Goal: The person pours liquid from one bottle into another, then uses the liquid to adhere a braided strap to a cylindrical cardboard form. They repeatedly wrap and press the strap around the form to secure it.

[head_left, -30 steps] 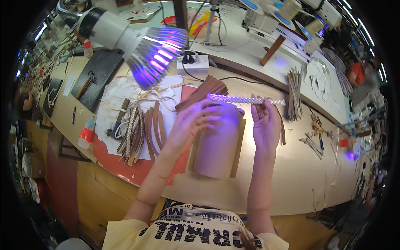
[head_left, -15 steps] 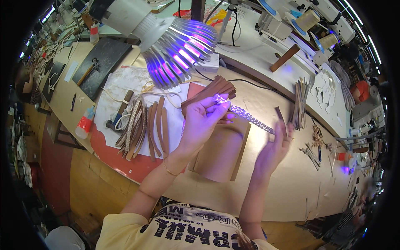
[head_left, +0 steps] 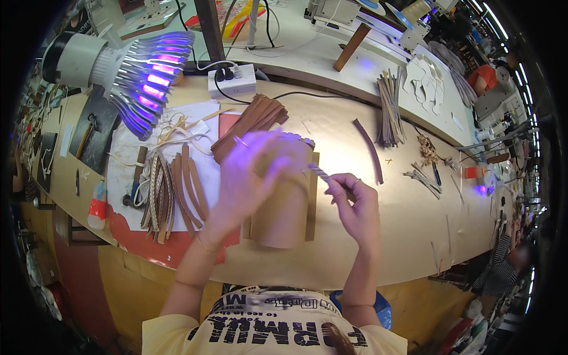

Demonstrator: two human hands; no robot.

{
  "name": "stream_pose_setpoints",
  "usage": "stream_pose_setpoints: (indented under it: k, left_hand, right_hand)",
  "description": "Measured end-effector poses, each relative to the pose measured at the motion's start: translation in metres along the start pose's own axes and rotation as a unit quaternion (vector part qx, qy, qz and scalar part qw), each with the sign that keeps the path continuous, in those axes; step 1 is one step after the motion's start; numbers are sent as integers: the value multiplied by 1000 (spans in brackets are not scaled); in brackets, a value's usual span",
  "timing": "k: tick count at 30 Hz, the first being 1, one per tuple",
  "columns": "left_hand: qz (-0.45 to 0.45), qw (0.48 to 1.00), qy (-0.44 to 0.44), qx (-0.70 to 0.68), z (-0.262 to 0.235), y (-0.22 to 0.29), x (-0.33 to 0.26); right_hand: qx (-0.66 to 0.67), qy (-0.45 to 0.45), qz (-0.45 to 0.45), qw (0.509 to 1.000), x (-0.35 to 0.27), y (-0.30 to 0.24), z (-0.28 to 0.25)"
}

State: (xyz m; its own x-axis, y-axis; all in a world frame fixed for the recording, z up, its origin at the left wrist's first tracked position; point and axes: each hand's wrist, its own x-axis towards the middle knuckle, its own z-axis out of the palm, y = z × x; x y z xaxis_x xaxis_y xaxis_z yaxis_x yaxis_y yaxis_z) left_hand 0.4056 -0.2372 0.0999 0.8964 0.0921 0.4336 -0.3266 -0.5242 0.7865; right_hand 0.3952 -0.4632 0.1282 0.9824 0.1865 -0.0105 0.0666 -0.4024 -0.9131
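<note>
My right hand (head_left: 355,204) is closed on a braided strap (head_left: 319,171), whose short end sticks out from between thumb and fingers toward the left. A purple-lit braided piece (head_left: 297,139) also shows at the top of a tan curved form (head_left: 281,219); whether it joins the held strap I cannot tell. My left hand (head_left: 251,171) is raised over the form's left side, its fingers smeared by motion, so any grip is unclear. Just beyond it lies a bundle of brown strips (head_left: 254,124). A single dark brown strip (head_left: 370,151) rests on the table, beyond my right hand.
A finned lamp (head_left: 151,77) with purple light hangs at upper left. Braided straps (head_left: 158,195), loose brown strips (head_left: 189,183) and a hammer (head_left: 136,198) lie on white paper at left. A red-and-white bottle (head_left: 97,207) stands near the left edge. Thin strips (head_left: 389,109) lie at right.
The view has swung right. My right hand has let go of the dark brown strip, now on the table, and holds the braided strap closer in. The left hand has come off the strap's end, moving fast.
</note>
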Motion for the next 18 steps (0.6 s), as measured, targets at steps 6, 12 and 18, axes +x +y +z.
stream_pose_setpoints:
  k: [6,12,18]
  left_hand:
    - [-158,987,-8,25,-15,-101,45]
    - [-64,988,-36,136,13,-123,78]
    - [-105,980,-124,118,23,-122,110]
  right_hand:
    - [-71,75,77,992,5,34,-26]
    - [-61,13,16,998,71,46,-17]
    - [-53,-138,43,988,189,29,28]
